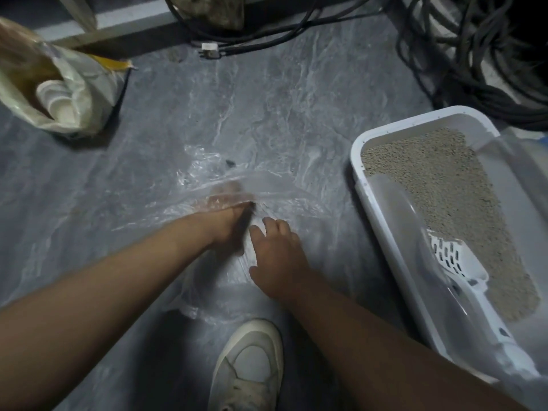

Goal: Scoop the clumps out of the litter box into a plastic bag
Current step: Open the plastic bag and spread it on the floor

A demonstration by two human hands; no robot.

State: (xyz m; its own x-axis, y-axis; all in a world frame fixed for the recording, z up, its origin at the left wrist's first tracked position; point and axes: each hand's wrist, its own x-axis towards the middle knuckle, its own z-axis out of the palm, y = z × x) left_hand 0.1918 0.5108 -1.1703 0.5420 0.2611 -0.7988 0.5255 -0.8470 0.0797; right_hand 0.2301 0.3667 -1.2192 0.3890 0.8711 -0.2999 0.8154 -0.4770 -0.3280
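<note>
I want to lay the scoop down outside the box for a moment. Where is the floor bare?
Bare floor lies between the litter sack, the wall cables and the litter box. The clear plastic bag, both hands and the shoe crowd the near middle.

Floor (267, 114): grey, marbled with pale white veins. Plastic bag (237, 185), centre of frame: clear, with white glare on its creases. Litter box (382, 221), right of frame: white rim, pale grey walls. Litter (444, 185) inside: beige, speckled. Scoop (462, 271), lower right: white, with dark slots. Shoe (252, 366), bottom centre: off-white with grey panels. Sack (74, 93), upper left: cream with yellow edge; white cups (56, 99) inside. Cables (474, 54), upper right: black.
</note>
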